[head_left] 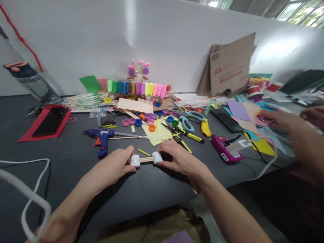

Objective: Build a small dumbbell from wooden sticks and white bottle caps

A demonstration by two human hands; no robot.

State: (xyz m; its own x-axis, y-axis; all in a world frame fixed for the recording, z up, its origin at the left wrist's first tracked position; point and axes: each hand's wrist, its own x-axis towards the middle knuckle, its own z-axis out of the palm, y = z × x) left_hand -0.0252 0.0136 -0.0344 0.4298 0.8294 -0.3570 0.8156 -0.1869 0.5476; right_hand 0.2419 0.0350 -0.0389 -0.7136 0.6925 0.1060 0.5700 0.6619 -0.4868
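Observation:
My left hand (118,162) pinches a pair of white bottle caps (135,161) between thumb and fingers. Another white pair of caps (157,157) is gripped by my right hand (174,157). Thin wooden sticks (146,160) run between the two pairs, low over the dark table (141,192). Just behind the sticks lies a short yellow-green stick (144,152). A blue glue gun (102,140) rests beyond my left hand, and yellow-and-black pliers (191,134) lie beyond my right.
Colored caps (152,128), light-blue scissors (187,124) and clay packs (138,88) crowd the table's back. A purple power strip (225,150) sits to the right, near another person's hand (286,121). At left are a phone (50,120), a water bottle (35,84) and a white cable (32,199).

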